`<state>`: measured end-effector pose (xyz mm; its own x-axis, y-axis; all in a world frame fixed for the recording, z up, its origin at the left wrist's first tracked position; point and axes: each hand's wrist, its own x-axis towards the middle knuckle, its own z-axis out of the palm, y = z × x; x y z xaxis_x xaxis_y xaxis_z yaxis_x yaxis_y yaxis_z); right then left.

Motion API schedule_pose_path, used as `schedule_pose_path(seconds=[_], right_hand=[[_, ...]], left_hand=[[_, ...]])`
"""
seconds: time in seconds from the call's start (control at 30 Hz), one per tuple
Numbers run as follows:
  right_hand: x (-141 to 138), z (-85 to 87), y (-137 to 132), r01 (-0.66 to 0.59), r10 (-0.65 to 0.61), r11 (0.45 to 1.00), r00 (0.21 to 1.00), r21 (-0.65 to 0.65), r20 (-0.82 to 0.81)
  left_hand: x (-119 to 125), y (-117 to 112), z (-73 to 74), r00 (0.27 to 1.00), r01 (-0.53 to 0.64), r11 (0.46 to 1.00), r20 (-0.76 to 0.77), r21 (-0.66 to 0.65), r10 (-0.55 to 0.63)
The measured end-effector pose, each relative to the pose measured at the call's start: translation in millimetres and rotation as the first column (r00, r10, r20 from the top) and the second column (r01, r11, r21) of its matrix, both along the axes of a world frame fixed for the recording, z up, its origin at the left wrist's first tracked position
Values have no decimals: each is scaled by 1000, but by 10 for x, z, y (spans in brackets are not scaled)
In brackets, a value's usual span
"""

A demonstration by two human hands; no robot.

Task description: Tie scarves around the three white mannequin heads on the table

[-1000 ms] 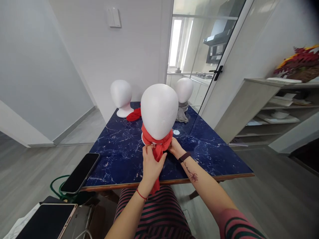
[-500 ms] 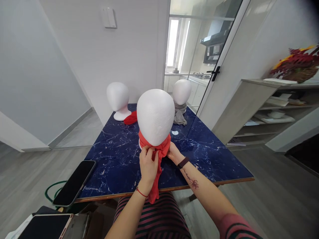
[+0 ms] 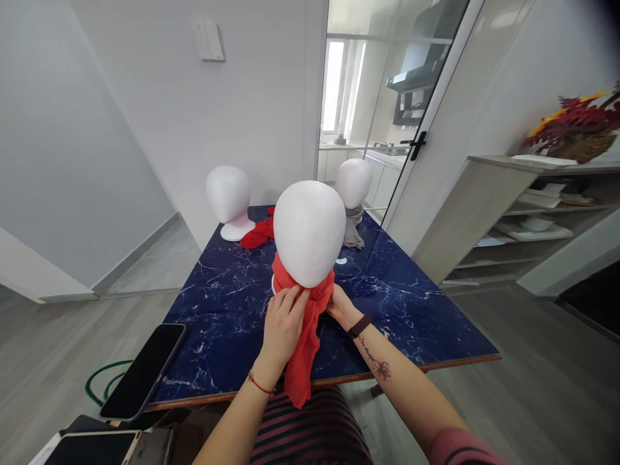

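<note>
A white foam mannequin head stands near the front of the blue marble table. A red scarf is wrapped round its neck, with a long tail hanging down past the table edge. My left hand pinches the scarf at the knot under the chin, fingers closed on the cloth. My right hand holds the scarf at the right side of the neck; its fingers are partly hidden behind the cloth.
Two more foam heads stand at the back: one at the left beside a loose red cloth, one at the right with a grey cloth. A black phone overhangs the table's front left corner. Shelves stand at the right.
My left hand has slid up the scarf to the knot under the chin. The scarf's tail now hangs loose and longer. The view shifted slightly.
</note>
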<state>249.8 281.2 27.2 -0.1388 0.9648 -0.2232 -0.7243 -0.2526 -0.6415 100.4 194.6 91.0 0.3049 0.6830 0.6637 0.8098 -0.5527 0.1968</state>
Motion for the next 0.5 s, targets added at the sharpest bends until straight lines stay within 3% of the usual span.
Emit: schedule_pose_path(seconds=[0.13,0.3,0.5], right_hand=[[-24,34,-27,27,-27,1000,999,7,18],[9,6,-38,51,-50,999,997,-13,58],[6,19,-8,56,-55,998,996,-12,70]], left_hand=[[-29,48,-27,998,16,1000,-61,-25,-18],[-95,42,66,990,86,984,-94,-155,-101],[-128,14,127,992,121,963,0,-241,-124]])
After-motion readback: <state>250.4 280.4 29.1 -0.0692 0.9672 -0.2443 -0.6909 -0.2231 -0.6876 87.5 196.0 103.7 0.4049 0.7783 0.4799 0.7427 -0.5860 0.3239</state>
